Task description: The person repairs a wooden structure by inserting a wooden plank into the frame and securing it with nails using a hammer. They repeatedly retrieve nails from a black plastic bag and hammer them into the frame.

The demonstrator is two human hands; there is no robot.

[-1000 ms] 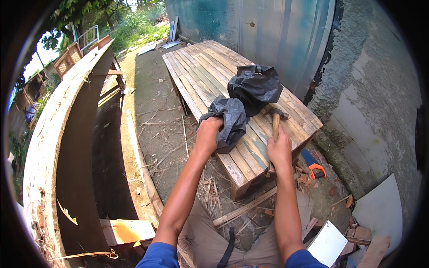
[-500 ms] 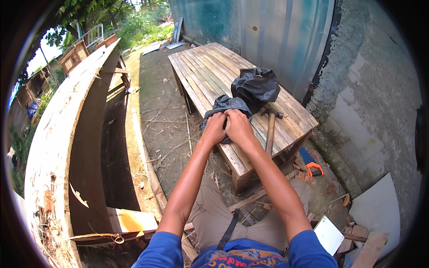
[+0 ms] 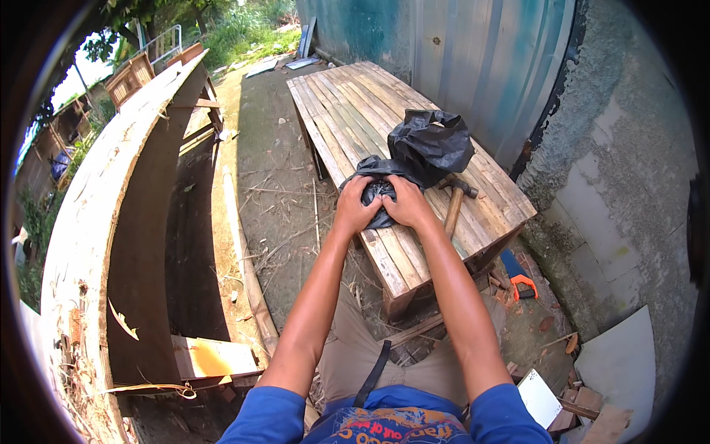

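Nearer crumpled black plastic bag (image 3: 379, 166) sits on near part of slatted wooden table (image 3: 336, 100), mouth gaping; left hand (image 3: 356, 205) and right hand (image 3: 405, 201), half-curled, grip its rim. Second black plastic bag (image 3: 435, 140) adjoins. One wooden-handled, dark-headed hammer (image 3: 453, 211), right. Blue cloth shirt (image 3: 270, 418): printed lettering.

Orange-handled saw (image 3: 515, 268) on the ground (image 3: 277, 166), pale sheet (image 3: 621, 362) beside rough grey wall (image 3: 617, 192), ribbed metal panel (image 3: 488, 70), sunlit greenery (image 3: 229, 38)

Blue printed T-shirt (image 3: 399, 428), khaki trousers (image 3: 425, 370), dark strap (image 3: 374, 376).
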